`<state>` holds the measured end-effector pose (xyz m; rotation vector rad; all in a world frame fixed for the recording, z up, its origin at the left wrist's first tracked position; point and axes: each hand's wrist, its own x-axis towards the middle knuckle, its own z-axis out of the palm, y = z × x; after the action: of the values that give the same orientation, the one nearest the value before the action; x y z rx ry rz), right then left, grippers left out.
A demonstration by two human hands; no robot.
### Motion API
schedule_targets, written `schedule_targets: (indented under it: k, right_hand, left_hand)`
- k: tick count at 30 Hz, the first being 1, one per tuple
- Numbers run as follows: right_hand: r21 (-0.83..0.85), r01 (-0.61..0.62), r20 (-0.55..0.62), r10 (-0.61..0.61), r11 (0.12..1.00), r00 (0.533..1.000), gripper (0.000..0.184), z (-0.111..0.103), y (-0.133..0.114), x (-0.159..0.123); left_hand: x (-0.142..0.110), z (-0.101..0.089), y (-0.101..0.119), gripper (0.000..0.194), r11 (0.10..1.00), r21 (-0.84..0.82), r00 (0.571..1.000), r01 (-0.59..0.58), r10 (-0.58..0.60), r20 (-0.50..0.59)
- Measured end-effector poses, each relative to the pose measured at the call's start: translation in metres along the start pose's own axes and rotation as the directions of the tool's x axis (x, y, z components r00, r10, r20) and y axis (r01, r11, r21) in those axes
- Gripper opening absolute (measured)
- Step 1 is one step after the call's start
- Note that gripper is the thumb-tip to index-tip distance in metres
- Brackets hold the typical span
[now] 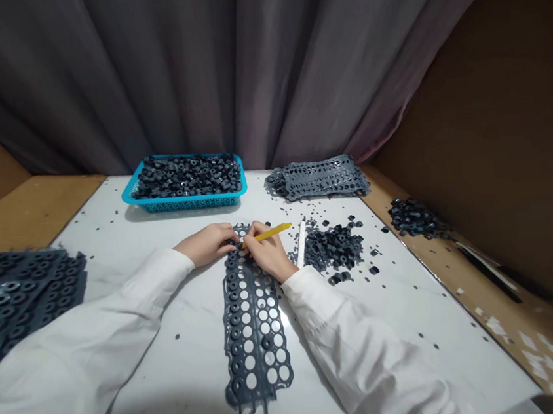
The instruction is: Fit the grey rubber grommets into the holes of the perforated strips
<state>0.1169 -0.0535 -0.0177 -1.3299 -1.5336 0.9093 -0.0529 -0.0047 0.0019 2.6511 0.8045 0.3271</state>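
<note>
A dark grey rubber sheet [254, 331] full of round holes lies lengthwise on the white table [173, 349] in front of me. My left hand [207, 242] rests on its far end, fingers curled and pinching the sheet's edge. Close beside it, my right hand [267, 253] is closed around a yellow tool [272, 233] whose tip points at the same end of the sheet. Some rings still sit in the sheet's left columns; many holes are punched out.
A blue basket [186, 202] of dark rings stands at the back. A stack of emptied sheets [320, 178] lies back right, a heap of loose rings [334, 245] and a white stick [301, 242] right of my hands, stacked full sheets [13, 294] at far left.
</note>
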Motion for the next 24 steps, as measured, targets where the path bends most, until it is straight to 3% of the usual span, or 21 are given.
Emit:
schedule_targets:
  k: [5,8,11,13,15,18,21,24]
  right_hand:
    - [-0.030,0.010,0.004,-0.010,0.999,1.000,0.014,0.000,-0.004,0.000]
    - [-0.039,0.008,0.011,-0.007,0.999,1.000,0.015,0.000,-0.003,0.001]
    - [-0.027,-0.013,0.014,0.014,1.000,1.000,0.014,0.000,0.000,0.001]
    - [0.000,-0.029,0.016,0.029,1.000,0.999,0.013,0.000,0.001,0.001]
    - [0.040,-0.043,0.026,0.042,0.998,0.999,0.012,-0.002,-0.001,0.000]
    - [0.108,-0.068,0.028,0.065,0.992,0.998,0.011,-0.008,-0.009,-0.001]
    - [0.142,-0.062,-0.002,0.063,0.988,0.998,0.011,-0.014,-0.019,0.000]
    - [0.154,-0.065,-0.001,0.066,0.986,0.998,0.012,-0.016,-0.025,0.002]
  left_hand:
    - [0.001,0.007,0.009,0.022,0.999,0.036,0.999,-0.015,0.017,-0.044]
    - [0.001,0.001,0.011,0.022,0.999,-0.042,0.982,0.003,-0.011,-0.188]
    - [0.001,-0.018,0.008,0.024,0.972,-0.197,0.884,0.126,-0.200,-0.423]
    - [0.000,-0.027,0.004,0.028,0.894,-0.397,0.837,0.208,-0.373,-0.401]
    - [-0.001,-0.027,-0.001,0.031,0.718,-0.645,0.852,0.262,-0.486,-0.195]
    - [-0.002,-0.017,-0.005,0.030,0.326,-0.896,0.865,0.302,-0.489,0.114]
    - [-0.001,-0.008,-0.006,0.018,0.006,-0.952,0.851,0.305,-0.450,0.270]
    - [0.000,-0.007,-0.006,0.014,-0.184,-0.929,0.831,0.320,-0.416,0.369]
